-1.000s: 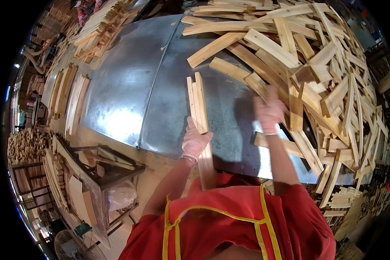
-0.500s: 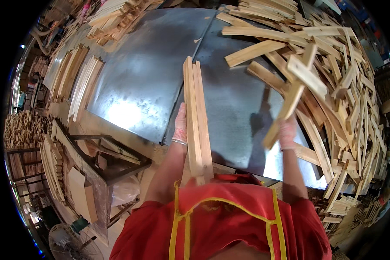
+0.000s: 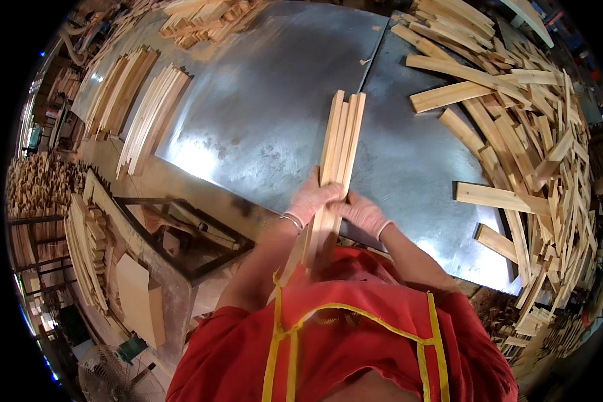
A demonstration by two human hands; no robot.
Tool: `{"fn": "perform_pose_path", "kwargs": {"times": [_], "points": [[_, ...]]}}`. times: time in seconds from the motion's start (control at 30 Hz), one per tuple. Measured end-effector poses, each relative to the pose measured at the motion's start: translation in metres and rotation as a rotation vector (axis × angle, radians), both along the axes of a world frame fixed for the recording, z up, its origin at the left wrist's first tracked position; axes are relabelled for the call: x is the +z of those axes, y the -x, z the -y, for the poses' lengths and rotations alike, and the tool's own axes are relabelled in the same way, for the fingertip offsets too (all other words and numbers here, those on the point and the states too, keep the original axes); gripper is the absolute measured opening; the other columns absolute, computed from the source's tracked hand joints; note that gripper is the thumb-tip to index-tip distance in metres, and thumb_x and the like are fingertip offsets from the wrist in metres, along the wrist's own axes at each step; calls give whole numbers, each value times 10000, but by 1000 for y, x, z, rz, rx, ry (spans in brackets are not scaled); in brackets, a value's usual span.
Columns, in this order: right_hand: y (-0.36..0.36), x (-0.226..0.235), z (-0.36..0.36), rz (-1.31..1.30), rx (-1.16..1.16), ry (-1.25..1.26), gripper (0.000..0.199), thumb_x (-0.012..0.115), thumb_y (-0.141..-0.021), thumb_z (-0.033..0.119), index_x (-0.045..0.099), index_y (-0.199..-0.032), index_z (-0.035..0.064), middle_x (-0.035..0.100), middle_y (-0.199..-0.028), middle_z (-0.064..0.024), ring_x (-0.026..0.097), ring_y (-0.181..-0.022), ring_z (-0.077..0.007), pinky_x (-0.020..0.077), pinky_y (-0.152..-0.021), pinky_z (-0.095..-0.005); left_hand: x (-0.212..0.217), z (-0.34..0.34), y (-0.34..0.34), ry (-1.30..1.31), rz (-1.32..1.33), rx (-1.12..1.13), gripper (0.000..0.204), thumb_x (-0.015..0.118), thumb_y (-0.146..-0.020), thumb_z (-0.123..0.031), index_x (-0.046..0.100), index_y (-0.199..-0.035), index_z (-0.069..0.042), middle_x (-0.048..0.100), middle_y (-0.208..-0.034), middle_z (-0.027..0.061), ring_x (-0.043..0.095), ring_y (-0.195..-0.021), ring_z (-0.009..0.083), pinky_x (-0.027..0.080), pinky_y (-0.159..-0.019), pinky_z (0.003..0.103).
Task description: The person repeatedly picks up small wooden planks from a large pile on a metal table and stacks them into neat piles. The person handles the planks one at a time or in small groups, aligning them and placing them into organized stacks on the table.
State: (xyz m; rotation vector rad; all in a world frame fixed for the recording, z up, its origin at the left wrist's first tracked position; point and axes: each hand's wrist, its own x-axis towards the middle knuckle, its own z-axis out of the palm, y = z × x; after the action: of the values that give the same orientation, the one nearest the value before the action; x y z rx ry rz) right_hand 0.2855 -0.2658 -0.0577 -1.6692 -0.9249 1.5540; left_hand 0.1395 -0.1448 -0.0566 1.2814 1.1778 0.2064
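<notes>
A bundle of several pale wooden strips points away from me over the metal table, its near end close to my apron. My left hand, in a pale pinkish glove, wraps the bundle from the left, thumb across the top. From the right, my right hand, gloved the same way and slightly blurred, presses against the strips just below the left thumb. Its fingertips are partly hidden behind the wood.
A heap of loose wooden strips covers the table's right side. Neat rows of strips lie at the left, with a stack farther back. A dark metal frame, a cardboard-coloured box and a fan stand at lower left.
My right hand has come from the heap side to the bundle, and the strip it carried is no longer apart. The left hand has shifted right with the bundle. The whole view has turned somewhat.
</notes>
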Motion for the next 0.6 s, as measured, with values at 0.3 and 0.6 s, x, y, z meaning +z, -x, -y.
{"fn": "perform_pose_path", "kwargs": {"times": [0.3, 0.6], "points": [[4, -23, -56, -27, -302, 37, 986, 875, -765, 427, 386, -1458, -76, 663, -1308, -229, 658, -1203, -312, 511, -1009, -376, 29, -23, 58, 684, 516, 131, 447, 636, -1033, -201, 551, -1403, 35, 687, -1270, 150, 697, -1091, 236, 586, -972, 392], [-8, 5, -65, -282, -359, 143, 589, 800, -841, 292, 564, -1271, -33, 701, -1100, -148, 677, -979, -250, 550, -870, -370, 28, -37, 79, 560, 569, 184, 460, 652, -967, -196, 587, -1361, 32, 714, -1193, 149, 724, -1041, 263, 602, -924, 403]]}}
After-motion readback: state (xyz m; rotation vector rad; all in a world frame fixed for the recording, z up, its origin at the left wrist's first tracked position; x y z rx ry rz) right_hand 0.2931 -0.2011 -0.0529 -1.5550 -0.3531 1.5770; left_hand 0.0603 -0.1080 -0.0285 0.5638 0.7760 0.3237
